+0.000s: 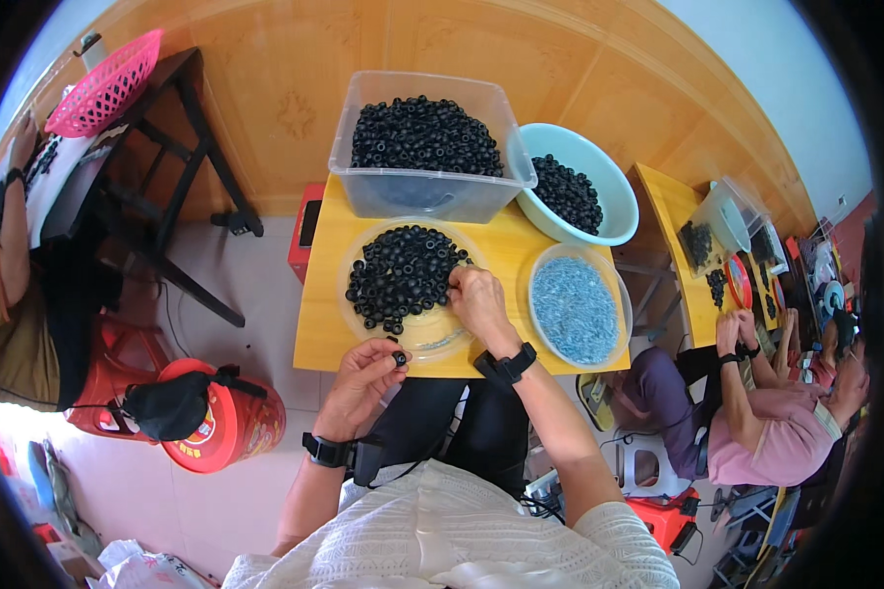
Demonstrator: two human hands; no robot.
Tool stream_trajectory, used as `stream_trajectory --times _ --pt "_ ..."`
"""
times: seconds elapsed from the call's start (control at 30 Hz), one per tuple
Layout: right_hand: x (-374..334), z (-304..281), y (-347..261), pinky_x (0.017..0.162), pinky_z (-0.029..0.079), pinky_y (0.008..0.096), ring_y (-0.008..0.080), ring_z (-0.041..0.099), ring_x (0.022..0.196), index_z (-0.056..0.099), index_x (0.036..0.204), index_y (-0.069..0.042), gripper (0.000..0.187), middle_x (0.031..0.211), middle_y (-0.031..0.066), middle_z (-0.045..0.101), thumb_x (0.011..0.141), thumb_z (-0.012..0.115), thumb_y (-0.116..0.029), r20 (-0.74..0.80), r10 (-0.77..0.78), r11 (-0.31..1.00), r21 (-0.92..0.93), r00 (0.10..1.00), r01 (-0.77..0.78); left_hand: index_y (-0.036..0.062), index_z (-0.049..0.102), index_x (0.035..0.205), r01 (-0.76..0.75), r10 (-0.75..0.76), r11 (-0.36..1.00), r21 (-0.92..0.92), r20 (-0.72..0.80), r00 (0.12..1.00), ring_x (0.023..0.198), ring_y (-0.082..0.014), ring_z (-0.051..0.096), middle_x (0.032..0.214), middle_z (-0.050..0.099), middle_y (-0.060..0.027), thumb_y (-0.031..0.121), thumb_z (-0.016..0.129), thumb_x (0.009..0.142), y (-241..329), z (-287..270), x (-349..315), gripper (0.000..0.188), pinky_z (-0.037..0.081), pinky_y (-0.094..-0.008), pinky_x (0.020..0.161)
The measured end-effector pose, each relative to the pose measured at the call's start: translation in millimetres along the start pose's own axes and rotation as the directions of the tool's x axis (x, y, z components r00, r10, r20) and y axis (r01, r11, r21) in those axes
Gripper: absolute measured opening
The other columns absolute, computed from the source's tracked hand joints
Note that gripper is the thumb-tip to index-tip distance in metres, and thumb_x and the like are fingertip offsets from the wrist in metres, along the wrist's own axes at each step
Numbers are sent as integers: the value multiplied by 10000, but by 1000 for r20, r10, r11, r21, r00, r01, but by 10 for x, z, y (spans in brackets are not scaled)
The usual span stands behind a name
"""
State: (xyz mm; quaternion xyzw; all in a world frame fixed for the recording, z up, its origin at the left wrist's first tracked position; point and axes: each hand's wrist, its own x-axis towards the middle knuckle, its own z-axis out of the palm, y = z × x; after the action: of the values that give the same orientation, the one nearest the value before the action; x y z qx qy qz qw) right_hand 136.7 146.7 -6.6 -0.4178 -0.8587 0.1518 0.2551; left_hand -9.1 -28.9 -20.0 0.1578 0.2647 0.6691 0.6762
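Observation:
My left hand [365, 378] is closed in a pinch near the front edge of the table, holding a small black ring-shaped part [400, 359]. At the right side of the pile of black ring-shaped parts [403, 275], my right hand [481, 302] has its fingers drawn together; what they hold, if anything, is hidden. The pile lies in a shallow round clear tray [449, 350]. To the right of my right hand sits a round dish [624, 312] full of tiny pale-blue translucent pieces [573, 310].
Behind the tray stands a clear plastic box [422, 201] of black parts, beside a light-blue basin [614, 211] holding more. A red bucket [255, 427] is on the floor at left. Other people work at tables left and right. A pink basket [108, 88] sits far left.

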Motion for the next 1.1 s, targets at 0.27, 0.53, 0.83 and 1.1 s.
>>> stream_trajectory --times 0.27,0.53,0.83,1.1 --pt "-44 47 75 637 488 363 309 605 681 648 811 -17 180 755 168 608 655 572 30 -85 -11 998 53 996 16 15 580 1001 -17 16 999 -43 -13 1000 789 -144 614 932 635 -110 4 570 834 28 -22 14 168 519 -250 725" --pt "-292 -380 -62 660 500 265 125 603 708 648 932 -2 185 835 63 636 754 600 -17 435 182 529 713 882 -461 18 570 1010 -38 37 998 -47 -15 999 811 -137 612 932 629 -104 17 565 844 46 23 16 166 517 -239 734" --pt "-505 -427 -235 869 495 345 133 594 826 561 1036 51 211 926 75 590 868 539 -73 646 -70 -115 752 760 -649 4 557 1069 -52 52 945 -323 -6 999 842 -165 622 990 612 -122 12 556 848 6 141 -5 222 526 -249 798" --pt "-548 -430 -297 836 504 315 182 623 861 552 1006 13 167 934 98 605 858 556 -65 620 -92 -27 781 779 -624 -1 559 1060 -67 69 994 83 -24 997 865 -178 634 996 613 -109 2 564 838 68 246 -25 222 527 -261 795"
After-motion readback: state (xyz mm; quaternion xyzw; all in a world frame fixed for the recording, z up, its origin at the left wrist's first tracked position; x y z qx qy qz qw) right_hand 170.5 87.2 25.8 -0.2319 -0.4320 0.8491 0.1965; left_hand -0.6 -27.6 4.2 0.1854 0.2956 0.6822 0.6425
